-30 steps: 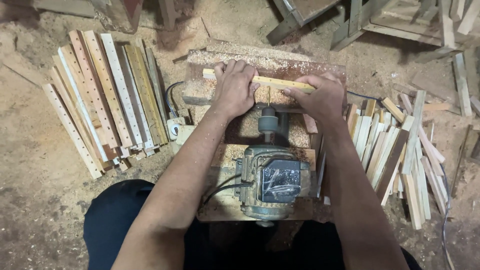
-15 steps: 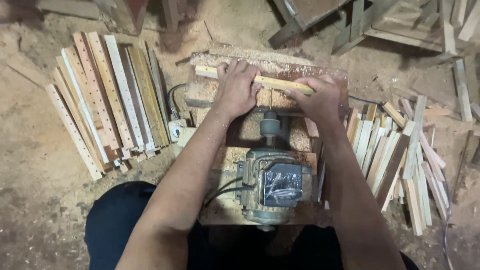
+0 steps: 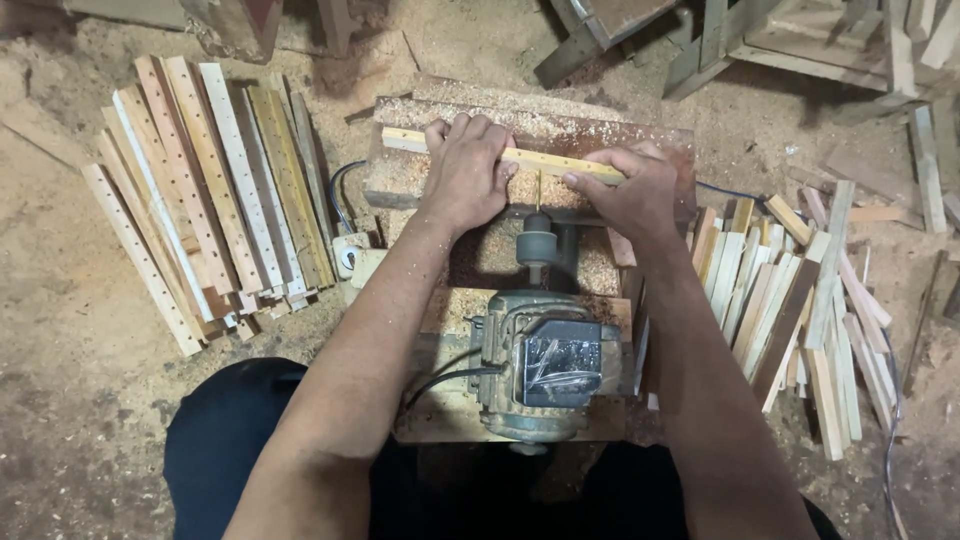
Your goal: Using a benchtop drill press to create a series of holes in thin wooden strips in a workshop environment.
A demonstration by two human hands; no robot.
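A: State each hand's condition.

B: Left hand (image 3: pixel 463 170) lies palm-down, fingers curled over the wooden slat (image 3: pixel 548 161), grasping it. Right hand (image 3: pixel 628 190) pinches the same slat at its right end.

A: Slat location?

B: Lying crosswise on the sawdust-covered work block (image 3: pixel 660 140), near its far edge, touching the drill bit (image 3: pixel 539 190) of the electric motor (image 3: pixel 545 365).

A: Surroundings?

B: Drilled slats (image 3: pixel 200 210) stacked left of the block; undrilled slats (image 3: pixel 790 300) right.

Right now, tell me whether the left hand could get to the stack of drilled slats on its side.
Probably yes. The left hand presses the wooden strip on the drilling block; the drilled slats lie just beside it on the floor, with nothing standing between.
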